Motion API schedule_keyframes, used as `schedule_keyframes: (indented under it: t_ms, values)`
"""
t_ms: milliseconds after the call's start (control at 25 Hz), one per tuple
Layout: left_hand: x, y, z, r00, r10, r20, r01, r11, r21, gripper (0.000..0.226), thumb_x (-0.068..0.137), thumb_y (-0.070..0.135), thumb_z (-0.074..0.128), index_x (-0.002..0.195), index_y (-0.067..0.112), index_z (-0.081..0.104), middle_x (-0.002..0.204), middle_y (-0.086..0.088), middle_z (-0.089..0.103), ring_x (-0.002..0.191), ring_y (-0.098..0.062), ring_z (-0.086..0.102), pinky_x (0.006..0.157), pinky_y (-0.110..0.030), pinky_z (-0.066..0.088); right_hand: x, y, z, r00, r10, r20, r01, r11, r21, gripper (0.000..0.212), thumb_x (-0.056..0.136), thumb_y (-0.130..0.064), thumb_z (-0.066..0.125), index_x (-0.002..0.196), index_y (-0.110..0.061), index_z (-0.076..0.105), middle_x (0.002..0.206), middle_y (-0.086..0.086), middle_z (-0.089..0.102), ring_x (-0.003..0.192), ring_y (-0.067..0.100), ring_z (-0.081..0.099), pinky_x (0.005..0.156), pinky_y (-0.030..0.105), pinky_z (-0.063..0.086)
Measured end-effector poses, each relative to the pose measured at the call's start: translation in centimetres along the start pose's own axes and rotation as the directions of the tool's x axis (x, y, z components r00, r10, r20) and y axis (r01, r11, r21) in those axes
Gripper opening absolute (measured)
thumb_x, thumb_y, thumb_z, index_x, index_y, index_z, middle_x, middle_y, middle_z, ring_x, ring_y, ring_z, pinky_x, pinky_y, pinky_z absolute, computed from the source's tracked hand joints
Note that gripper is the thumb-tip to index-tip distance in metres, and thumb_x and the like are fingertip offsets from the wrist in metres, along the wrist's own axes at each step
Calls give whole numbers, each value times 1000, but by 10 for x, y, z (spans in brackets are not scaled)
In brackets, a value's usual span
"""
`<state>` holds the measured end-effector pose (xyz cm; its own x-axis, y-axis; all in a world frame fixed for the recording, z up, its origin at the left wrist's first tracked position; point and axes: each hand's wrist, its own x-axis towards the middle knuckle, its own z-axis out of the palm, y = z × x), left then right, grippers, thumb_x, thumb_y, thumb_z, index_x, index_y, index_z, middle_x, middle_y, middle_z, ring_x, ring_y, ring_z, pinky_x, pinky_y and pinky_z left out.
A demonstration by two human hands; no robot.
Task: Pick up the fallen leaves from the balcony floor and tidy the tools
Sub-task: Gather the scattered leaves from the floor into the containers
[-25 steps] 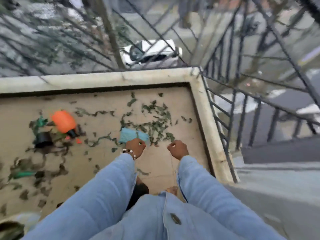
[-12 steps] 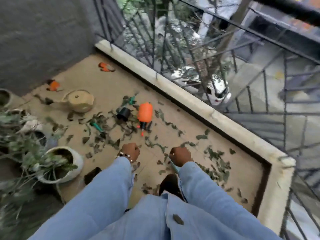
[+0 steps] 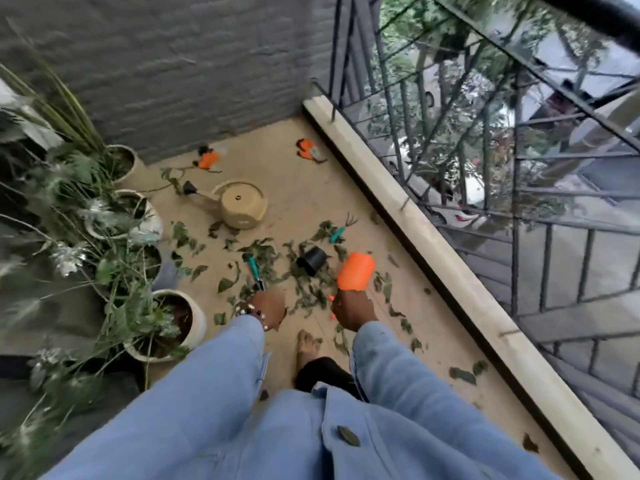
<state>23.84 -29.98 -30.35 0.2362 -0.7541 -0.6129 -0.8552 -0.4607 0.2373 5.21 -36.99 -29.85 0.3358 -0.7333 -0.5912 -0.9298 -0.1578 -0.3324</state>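
Nearest us: two light-blue denim sleeves and a bare foot [image 3: 306,344] on the tan balcony floor [image 3: 298,199].

Left hand [image 3: 268,304], beaded bracelet at the wrist: seen from the back, held above the floor; we cannot tell how its fingers lie.

Right hand [image 3: 351,311]: fingers look curled, though whether they pinch anything is unclear; the orange spray bottle [image 3: 356,271] lies just beyond the knuckles, and contact cannot be confirmed.

Fallen leaves [image 3: 308,292]: scattered green across the floor, thickest just ahead of both hands, a few along the kerb at right.

Black pot [image 3: 311,259]: tipped on its side among the leaves, just left of the bottle.

Teal-handled trowel [image 3: 255,270]: flat on the floor, ahead of the left hand.

Teal-handled hand rake [image 3: 341,230]: beyond the black pot, tines away from us.

Beige watering can [image 3: 242,204]: farther back, spout pointing left.

Orange gloves: one [image 3: 207,159] by the grey wall, one [image 3: 308,150] near the kerb.

Potted plants [image 3: 166,317]: row along the left edge.

Iron railing [image 3: 485,140]: on the stone kerb at right.
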Motion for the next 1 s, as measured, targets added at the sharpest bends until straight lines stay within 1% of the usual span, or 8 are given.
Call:
schedule_keyframes:
  t_ms: [80,120,200,280,440,680,840,1000]
  values:
    - [35,-6,-37,998,-48,-37,48,999,-14,29,100,16,42,122,7,59,124,-13,62,114,-30,58,95,-35,47,43,-27,-35,998,58,-35,-56,996,67,12,92,-24,47,86,-17,55,109,14,63,105,32,59,87,38,50]
    - [53,-11,-52,995,-71,-70,68,996,-50,29,99,17,44,121,7,60,121,-14,63,111,-31,59,92,-35,48,67,-38,-50,994,79,-76,-74,995,69,17,90,-26,49,97,-14,60,115,12,63,106,30,59,90,36,49]
    - [75,-16,-75,988,-113,-105,101,989,-108,28,98,18,46,117,6,62,115,-17,65,105,-33,61,85,-34,48,103,-54,-71,998,-3,-60,2,1000,-7,31,90,-26,48,113,-9,61,118,14,63,105,32,60,88,36,49]
    - [95,-20,-94,986,-126,-112,114,987,-115,28,97,17,47,115,5,64,115,-19,65,107,-33,61,87,-33,47,135,-72,-85,994,-110,24,111,992,-55,31,93,-25,46,112,-7,63,115,17,64,105,36,60,85,38,49]
    - [160,-30,-139,988,-101,-118,88,990,-113,27,93,18,51,113,6,65,115,-19,65,107,-34,60,90,-36,49,196,-93,-115,991,-125,57,127,991,-40,29,90,-25,50,106,-7,67,113,18,65,105,38,60,87,41,50]
    - [300,-24,-225,999,-3,-42,0,998,-69,26,94,21,50,110,9,65,114,-16,66,107,-34,60,89,-34,48,319,-113,-165,1000,17,21,-17,1000,15,26,89,-27,52,103,-11,66,112,18,65,107,37,60,87,38,49]
    - [393,-22,-305,996,73,60,-75,997,33,32,89,25,55,120,18,60,120,-10,64,109,-30,61,89,-33,49,393,-134,-216,981,194,-21,-191,978,87,26,89,-27,51,107,-16,67,116,12,65,109,33,59,89,37,48]
    - [490,-15,-405,990,110,83,-118,987,106,32,93,29,51,121,17,61,126,-13,61,115,-31,58,95,-33,48,460,-156,-277,917,383,-113,-333,889,315,22,88,-25,52,95,-12,68,106,16,67,104,37,61,83,36,49]
